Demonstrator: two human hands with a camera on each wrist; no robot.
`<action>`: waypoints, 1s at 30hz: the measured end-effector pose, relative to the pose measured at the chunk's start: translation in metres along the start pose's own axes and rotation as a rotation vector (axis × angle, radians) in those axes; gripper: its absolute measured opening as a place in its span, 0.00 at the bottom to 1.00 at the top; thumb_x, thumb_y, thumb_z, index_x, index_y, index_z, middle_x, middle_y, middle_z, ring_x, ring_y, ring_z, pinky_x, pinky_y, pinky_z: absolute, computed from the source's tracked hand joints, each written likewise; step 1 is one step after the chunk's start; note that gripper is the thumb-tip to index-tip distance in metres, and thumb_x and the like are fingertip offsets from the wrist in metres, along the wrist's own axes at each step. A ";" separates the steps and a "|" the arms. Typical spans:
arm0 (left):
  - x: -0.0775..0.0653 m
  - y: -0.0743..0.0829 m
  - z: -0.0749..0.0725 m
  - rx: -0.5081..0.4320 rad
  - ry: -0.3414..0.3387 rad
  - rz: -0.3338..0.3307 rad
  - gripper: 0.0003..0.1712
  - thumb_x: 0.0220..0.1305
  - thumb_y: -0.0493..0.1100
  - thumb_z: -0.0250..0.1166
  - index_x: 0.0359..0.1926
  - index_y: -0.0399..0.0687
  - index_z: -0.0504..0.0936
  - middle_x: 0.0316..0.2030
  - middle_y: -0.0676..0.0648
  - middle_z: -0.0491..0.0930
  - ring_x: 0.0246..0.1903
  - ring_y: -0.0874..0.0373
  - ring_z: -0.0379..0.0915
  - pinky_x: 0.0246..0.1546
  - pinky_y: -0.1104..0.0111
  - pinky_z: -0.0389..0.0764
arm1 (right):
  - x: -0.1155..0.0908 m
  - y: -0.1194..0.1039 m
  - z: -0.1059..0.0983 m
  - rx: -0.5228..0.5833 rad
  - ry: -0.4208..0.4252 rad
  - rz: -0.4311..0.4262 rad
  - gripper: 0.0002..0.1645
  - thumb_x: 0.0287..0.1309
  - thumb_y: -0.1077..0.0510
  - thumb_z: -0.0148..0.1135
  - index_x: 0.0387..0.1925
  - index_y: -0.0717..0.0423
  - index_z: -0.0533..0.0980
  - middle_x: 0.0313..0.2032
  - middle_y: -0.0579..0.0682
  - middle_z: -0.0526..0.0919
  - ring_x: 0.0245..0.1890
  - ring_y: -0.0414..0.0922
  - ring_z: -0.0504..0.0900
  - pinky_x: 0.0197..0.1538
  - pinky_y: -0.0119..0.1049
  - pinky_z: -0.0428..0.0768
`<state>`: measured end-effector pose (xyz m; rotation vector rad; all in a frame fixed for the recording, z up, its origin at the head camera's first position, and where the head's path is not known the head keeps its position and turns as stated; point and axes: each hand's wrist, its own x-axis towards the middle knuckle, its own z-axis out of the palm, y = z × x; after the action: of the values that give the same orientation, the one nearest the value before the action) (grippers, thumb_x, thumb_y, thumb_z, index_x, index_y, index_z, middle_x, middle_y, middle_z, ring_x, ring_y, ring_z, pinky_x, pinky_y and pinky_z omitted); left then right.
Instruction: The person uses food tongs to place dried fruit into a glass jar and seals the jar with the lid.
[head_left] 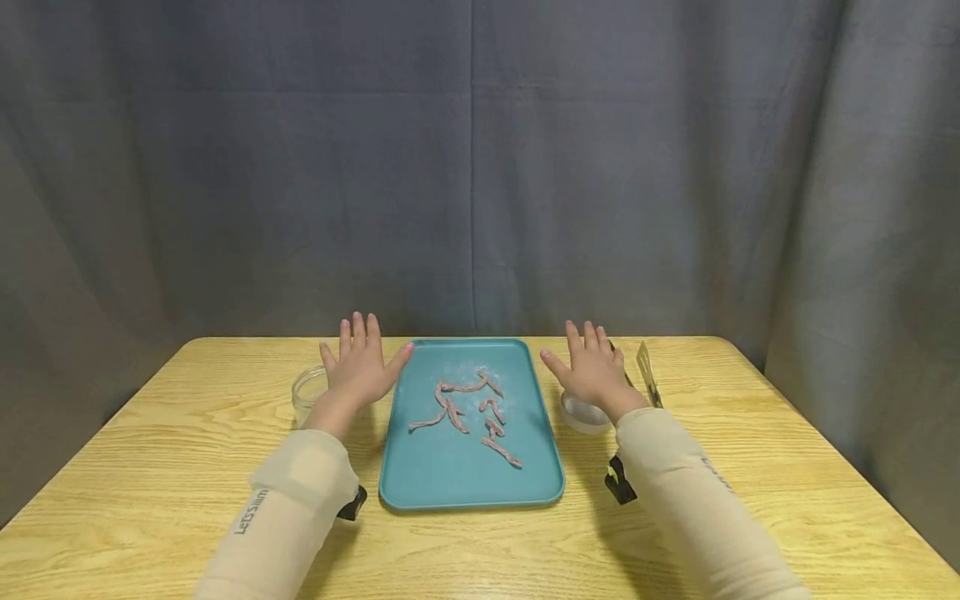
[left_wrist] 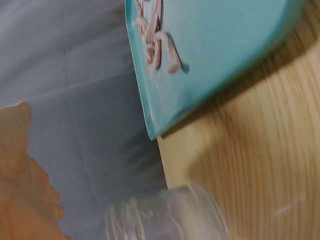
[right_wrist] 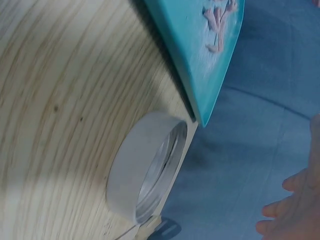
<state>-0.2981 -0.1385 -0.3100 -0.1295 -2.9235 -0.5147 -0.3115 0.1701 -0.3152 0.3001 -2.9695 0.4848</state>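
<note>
A teal tray (head_left: pixel 427 483) lies on the table with several thin pinkish strips (head_left: pixel 447 407), perhaps raw meat, on it. Pale powder dusts the tray around them. My left hand (head_left: pixel 360 371) is held up beside the tray's left edge, fingers spread and holding nothing. Partly behind that hand stands a clear glass jar (head_left: pixel 303 396), also close by in the left wrist view. On the other side my right hand (head_left: pixel 594 377) is raised likewise, fingers straight, with nothing in it. Below it sits a shallow round white-walled dish (right_wrist: pixel 127 170), partly covered by the hand in the head view.
A flat metal utensil with slots (head_left: pixel 648 373), perhaps a spatula, lies right of the right hand, its lower end hidden by the forearm. A dark handle-like piece (head_left: pixel 621 367) shows beside the hand. The wooden table (head_left: pixel 187 467) ends at a grey curtain (head_left: pixel 472 167).
</note>
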 end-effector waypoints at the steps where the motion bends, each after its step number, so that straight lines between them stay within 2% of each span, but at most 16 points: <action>1: 0.000 -0.003 -0.001 -0.006 0.001 -0.010 0.49 0.59 0.68 0.35 0.64 0.35 0.34 0.63 0.35 0.28 0.60 0.43 0.18 0.50 0.41 0.24 | -0.001 0.002 -0.001 0.008 0.000 0.006 0.47 0.56 0.31 0.29 0.65 0.59 0.38 0.63 0.65 0.36 0.61 0.60 0.32 0.54 0.62 0.37; 7: -0.004 -0.020 -0.001 -0.043 0.006 -0.068 0.50 0.57 0.69 0.34 0.63 0.33 0.33 0.62 0.33 0.28 0.60 0.41 0.18 0.49 0.40 0.24 | -0.003 0.016 -0.005 0.056 -0.006 0.049 0.47 0.57 0.32 0.30 0.64 0.61 0.38 0.62 0.67 0.35 0.61 0.61 0.31 0.54 0.62 0.35; 14: -0.010 -0.038 -0.004 -0.080 0.041 -0.119 0.53 0.55 0.72 0.33 0.63 0.33 0.32 0.62 0.32 0.26 0.59 0.41 0.16 0.48 0.40 0.22 | -0.008 0.033 -0.005 0.056 0.007 0.090 0.48 0.57 0.32 0.29 0.64 0.64 0.39 0.61 0.70 0.37 0.59 0.64 0.33 0.53 0.63 0.36; 21: -0.015 -0.050 -0.002 -0.216 0.089 -0.175 0.55 0.52 0.73 0.38 0.64 0.37 0.29 0.62 0.36 0.23 0.59 0.43 0.14 0.47 0.40 0.22 | -0.013 0.048 -0.005 0.098 -0.003 0.151 0.51 0.55 0.30 0.29 0.63 0.65 0.38 0.60 0.72 0.36 0.59 0.66 0.33 0.52 0.65 0.37; 30: -0.022 -0.064 0.002 -0.348 0.139 -0.256 0.60 0.46 0.75 0.46 0.64 0.44 0.27 0.63 0.37 0.26 0.60 0.40 0.21 0.45 0.34 0.34 | -0.022 0.063 -0.003 0.128 0.004 0.200 0.53 0.54 0.30 0.32 0.62 0.69 0.37 0.59 0.74 0.37 0.57 0.69 0.35 0.50 0.67 0.41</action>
<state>-0.2839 -0.1988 -0.3368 0.2314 -2.7017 -1.0247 -0.3030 0.2337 -0.3352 0.0123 -2.9848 0.6978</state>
